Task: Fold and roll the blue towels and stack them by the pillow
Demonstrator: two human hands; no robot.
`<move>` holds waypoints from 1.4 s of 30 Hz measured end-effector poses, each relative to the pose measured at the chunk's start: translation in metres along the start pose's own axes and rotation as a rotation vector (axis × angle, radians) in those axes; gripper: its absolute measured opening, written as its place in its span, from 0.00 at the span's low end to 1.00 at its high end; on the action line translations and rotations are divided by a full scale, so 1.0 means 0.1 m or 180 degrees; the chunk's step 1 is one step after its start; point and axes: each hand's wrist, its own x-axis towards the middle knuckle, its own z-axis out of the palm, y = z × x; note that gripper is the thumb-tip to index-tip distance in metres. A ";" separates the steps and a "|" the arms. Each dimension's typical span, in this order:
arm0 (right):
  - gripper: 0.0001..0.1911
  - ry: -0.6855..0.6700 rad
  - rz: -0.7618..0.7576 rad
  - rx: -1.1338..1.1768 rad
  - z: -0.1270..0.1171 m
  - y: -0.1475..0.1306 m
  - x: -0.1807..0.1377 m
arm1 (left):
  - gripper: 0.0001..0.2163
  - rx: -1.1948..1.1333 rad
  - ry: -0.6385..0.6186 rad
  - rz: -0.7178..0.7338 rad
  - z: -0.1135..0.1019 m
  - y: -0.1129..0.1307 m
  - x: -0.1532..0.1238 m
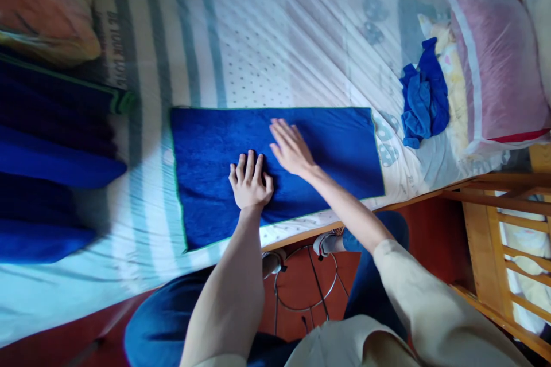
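Observation:
A blue towel (206, 166) with thin green edging lies spread out on the bed near its front edge. My left hand (249, 183) rests flat on the towel, left of its middle, with the fingers spread. Just to the right and a little farther back is my right hand (293, 149), fingers stretched out, over the towel; I cannot tell whether its whole palm touches the cloth. Neither hand grips anything.
Folded dark blue towels (51, 160) are stacked at the left. Crumpled blue cloths (424, 97) lie at the right beside a pink pillow (499, 63). A wooden bed rail (508, 200) stands at the right. The striped bedsheet (275, 28) is wrinkled.

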 end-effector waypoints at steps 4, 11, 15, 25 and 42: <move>0.26 -0.0383 -0.0415 0.0202 0.35 -0.43 0.30 | 0.30 0.0098 -0.0018 -0.0026 0.03 -0.04 -0.01; 0.29 -0.0182 0.0023 0.0347 -0.09 0.59 -0.05 | 0.29 0.0204 -0.0037 0.0008 0.00 0.00 0.00; 0.32 -0.0051 0.0457 0.0017 -0.45 1.33 -0.27 | 0.29 0.0215 0.0022 0.0025 0.00 0.00 -0.01; 0.34 0.0165 0.1038 -0.0815 -0.70 2.19 -0.38 | 0.30 0.0140 -0.0040 0.0015 -0.01 -0.01 -0.01; 0.35 -0.0151 0.0958 -0.0926 -0.69 1.52 -1.48 | 0.30 0.0109 -0.0134 -0.0045 -0.04 0.01 0.02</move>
